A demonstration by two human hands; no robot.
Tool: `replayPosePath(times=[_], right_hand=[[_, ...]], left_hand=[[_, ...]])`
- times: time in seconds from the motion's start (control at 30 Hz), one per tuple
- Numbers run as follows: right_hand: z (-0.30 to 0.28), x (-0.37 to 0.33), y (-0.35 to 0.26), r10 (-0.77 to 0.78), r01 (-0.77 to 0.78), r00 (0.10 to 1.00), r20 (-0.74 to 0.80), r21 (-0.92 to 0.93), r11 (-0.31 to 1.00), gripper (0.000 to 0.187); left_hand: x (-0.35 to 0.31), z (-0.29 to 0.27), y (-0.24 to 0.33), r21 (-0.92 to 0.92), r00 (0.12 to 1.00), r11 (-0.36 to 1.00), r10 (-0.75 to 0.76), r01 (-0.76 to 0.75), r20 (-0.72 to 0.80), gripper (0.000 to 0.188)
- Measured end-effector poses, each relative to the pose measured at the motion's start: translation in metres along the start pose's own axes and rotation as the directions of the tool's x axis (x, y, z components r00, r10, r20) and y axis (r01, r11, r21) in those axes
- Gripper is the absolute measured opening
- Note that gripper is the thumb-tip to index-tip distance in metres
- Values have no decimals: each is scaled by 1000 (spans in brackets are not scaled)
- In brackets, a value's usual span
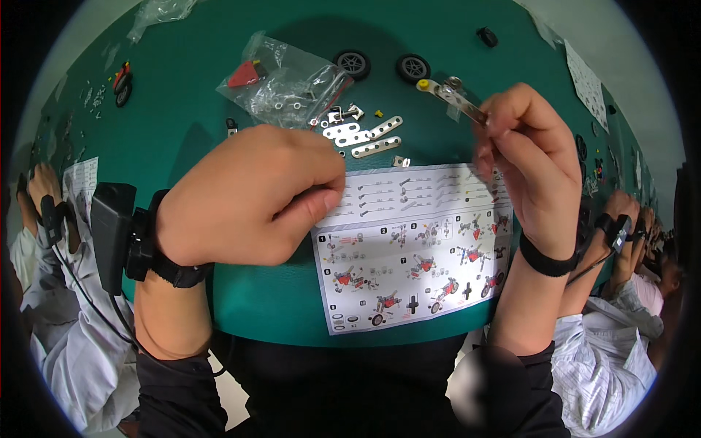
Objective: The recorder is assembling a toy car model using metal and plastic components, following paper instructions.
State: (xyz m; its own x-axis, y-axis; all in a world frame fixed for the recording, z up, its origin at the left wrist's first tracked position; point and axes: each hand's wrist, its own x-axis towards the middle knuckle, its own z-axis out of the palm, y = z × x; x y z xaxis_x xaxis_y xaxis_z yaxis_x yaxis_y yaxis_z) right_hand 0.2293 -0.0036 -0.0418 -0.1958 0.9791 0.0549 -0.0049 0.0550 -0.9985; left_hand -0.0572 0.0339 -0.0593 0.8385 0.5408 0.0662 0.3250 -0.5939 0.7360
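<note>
My right hand (pixel 531 150) pinches one end of a silvery metal strip assembly (pixel 458 100) between thumb and fingers. It is held above the table, with a yellow piece (pixel 423 85) at its far end. Curled closed, my left hand (pixel 248 193) hovers by the upper left of a printed picture instruction sheet (pixel 412 241); whatever its fingertips hold is hidden. Just beyond lie several perforated metal strips (pixel 375 148), a small metal bracket (pixel 401 162) and a tiny yellow part (pixel 378 114).
Behind the strips lies a clear plastic bag (pixel 296 69) with a red part (pixel 245 74). Two black wheels (pixel 353 64) are beside it. A red toy motorcycle part (pixel 123 80) lies far left. Other people's hands (pixel 45 186) rest at both table sides; another sheet (pixel 586 84) is far right.
</note>
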Motion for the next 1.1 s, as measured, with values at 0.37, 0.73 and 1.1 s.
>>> replayPosePath(times=[0.37, 0.73, 1.1], right_hand=[[17, 3, -41, 50, -54, 998, -33, -133, 990, 19], [11, 18, 4, 265, -262, 959, 100, -42, 964, 10], [6, 10, -8, 236, -282, 957, 171, 329, 901, 13]], left_hand=[[-6, -13, 12, 90, 997, 994, -48, 54, -67, 7], [0, -9, -2, 263, 948, 954, -57, 144, -314, 11], [18, 12, -1, 288, 930, 953, 20, 93, -366, 12]])
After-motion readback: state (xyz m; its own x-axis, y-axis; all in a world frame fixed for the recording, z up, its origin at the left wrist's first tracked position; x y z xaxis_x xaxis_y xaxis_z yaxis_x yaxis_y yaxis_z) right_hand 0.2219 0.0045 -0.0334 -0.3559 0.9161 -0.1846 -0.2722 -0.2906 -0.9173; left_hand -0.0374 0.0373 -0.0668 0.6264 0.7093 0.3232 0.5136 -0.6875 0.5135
